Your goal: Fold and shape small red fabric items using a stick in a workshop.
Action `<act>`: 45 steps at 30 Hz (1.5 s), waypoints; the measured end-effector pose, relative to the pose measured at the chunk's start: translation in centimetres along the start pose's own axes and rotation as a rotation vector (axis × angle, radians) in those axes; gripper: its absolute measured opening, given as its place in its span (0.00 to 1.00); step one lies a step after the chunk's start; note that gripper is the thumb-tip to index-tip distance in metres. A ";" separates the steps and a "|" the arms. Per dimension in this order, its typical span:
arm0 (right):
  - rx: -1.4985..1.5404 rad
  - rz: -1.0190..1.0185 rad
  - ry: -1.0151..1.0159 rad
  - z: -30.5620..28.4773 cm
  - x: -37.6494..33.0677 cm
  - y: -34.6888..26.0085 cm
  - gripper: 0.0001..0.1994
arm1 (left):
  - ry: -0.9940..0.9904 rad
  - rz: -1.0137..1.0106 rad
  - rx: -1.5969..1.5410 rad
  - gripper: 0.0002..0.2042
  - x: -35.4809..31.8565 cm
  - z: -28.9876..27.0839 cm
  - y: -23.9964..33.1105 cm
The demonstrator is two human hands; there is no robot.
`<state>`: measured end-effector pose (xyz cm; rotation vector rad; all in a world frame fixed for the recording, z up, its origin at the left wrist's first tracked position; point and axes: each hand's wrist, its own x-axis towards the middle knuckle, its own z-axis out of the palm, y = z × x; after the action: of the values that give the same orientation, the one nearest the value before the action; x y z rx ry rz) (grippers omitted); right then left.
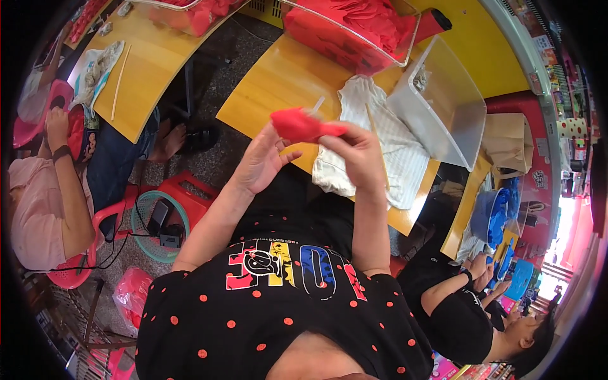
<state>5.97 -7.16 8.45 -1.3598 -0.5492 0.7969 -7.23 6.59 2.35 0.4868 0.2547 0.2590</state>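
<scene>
Above the near part of the yellow table, both my hands are on a small, bunched red cloth piece (296, 125). My left hand (258, 161) grips its left end with the upper fingers, while the lower fingers stand loosely apart. At the other end, my right hand (360, 155) pinches the red piece between thumb and fingers. A short whitish strip (318, 104) sticks up just behind it; whether the two are joined I cannot tell. Beneath and to the right of my right hand lies a crumpled white striped cloth (405, 152) with a thin wooden stick (372, 120) on it.
A clear bin of red pieces (354, 31) stands at the table's (253, 95) far side. To its right, a clear plastic box (437, 101) leans on its side. A seated person in pink (47, 209) is at left, another in black (459, 316) at right. A teal basket (158, 225) sits lower left.
</scene>
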 end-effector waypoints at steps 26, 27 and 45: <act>-0.323 -0.085 0.276 -0.9 -0.8 2.5 0.10 | -0.022 -0.269 -0.068 0.19 0.9 -0.2 -2.4; -0.239 -0.086 0.274 -0.8 -1.1 2.6 0.10 | -0.033 -0.306 -0.231 0.20 1.3 0.6 -2.3; -0.731 -0.366 0.227 -0.8 -3.5 2.5 0.16 | 0.081 -0.085 0.034 0.12 2.2 2.2 -2.9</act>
<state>3.89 -10.35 6.20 -1.9064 -0.9259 0.1223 -3.97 3.82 2.38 0.4983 0.3586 0.1920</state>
